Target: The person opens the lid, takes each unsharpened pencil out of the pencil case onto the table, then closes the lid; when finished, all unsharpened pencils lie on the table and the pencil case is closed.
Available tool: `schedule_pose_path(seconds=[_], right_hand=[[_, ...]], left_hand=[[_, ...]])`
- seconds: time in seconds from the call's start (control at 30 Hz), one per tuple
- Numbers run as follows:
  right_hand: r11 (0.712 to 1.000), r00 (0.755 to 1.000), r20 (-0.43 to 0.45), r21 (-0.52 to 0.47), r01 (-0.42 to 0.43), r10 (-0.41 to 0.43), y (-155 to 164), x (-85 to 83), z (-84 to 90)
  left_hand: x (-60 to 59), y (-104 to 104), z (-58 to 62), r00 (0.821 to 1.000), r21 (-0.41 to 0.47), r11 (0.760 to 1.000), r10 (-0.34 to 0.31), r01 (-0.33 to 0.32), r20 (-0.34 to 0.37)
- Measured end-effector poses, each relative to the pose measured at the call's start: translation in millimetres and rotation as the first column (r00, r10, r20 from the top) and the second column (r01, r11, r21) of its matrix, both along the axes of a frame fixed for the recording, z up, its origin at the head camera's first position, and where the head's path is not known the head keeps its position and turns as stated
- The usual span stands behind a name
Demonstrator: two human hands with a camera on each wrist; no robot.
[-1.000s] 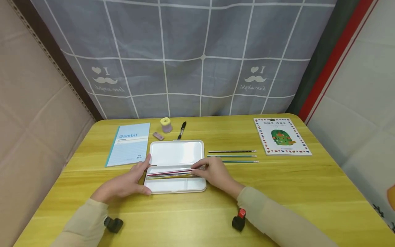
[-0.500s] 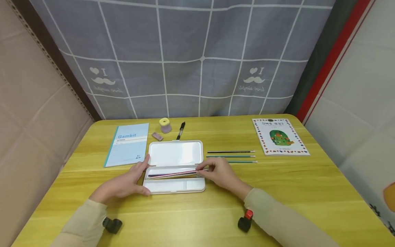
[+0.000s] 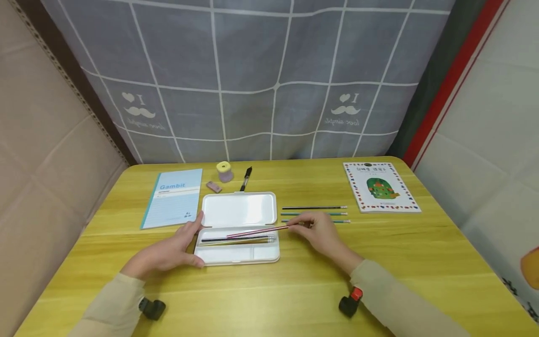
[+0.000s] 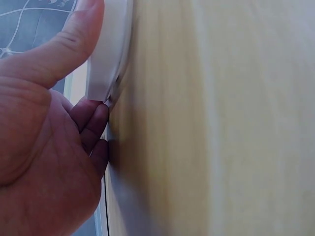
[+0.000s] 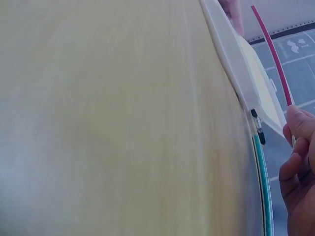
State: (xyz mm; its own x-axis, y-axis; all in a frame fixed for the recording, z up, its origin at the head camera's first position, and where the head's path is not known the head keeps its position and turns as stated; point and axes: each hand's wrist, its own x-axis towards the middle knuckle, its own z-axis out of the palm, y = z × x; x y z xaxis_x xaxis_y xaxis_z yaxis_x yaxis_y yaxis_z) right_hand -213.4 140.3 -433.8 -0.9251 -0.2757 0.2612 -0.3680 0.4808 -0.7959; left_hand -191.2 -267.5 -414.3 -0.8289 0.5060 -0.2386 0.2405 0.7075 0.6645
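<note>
A white pencil case (image 3: 223, 254) lies open on the table, lid tipped back. Its back compartment holds several pencils (image 3: 237, 240); the front part shows nothing in it. My left hand (image 3: 170, 252) holds the case by its left end, with the thumb (image 4: 74, 44) at the front corner and the other fingers along the side. My right hand (image 3: 317, 232) pinches a red pencil (image 3: 258, 231) near its right end, to the right of the case. The pencil slants over the back compartment, its left end lower. In the right wrist view the red pencil (image 5: 273, 56) rises from the fingertips.
Three pencils (image 3: 315, 214) lie in rows right of the case. Behind it are a black pen (image 3: 246, 179), an eraser (image 3: 214, 186) and a yellow-topped purple container (image 3: 225, 172). A blue notebook (image 3: 172, 198) lies left, a picture book (image 3: 381, 187) right.
My right hand has moved right and drawn the red pencil up out of the bundle in the case. The left hand stays at the case's left end.
</note>
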Motion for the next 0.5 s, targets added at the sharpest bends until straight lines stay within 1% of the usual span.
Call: schedule_pose_path(seconds=[0.1, 0.23, 0.4, 0.5], right_hand=[[0.999, 0.999, 0.012, 0.002, 0.043, -0.043, 11.8, 2.1, 3.7], [0.996, 0.996, 0.025, -0.038, 0.082, -0.081, 28.5, 4.4, 9.5], [0.994, 0.997, 0.023, -0.082, 0.074, -0.072, 48.8, 3.1, 7.1], [0.995, 0.998, 0.007, -0.078, 0.060, -0.060, 57.0, 3.3, 3.8]], left_hand=[[0.5, 0.0, 0.2, 1.000, -0.002, 1.000, 0.001, -0.001, 0.005], [0.6, -0.8, -0.3, 1.000, -0.003, 1.000, -0.005, 0.005, 0.000], [0.9, -1.7, -0.9, 1.000, 0.014, 1.000, -0.008, 0.009, -0.013], [1.7, -1.1, 0.1, 1.000, 0.019, 1.000, -0.004, 0.004, -0.008]])
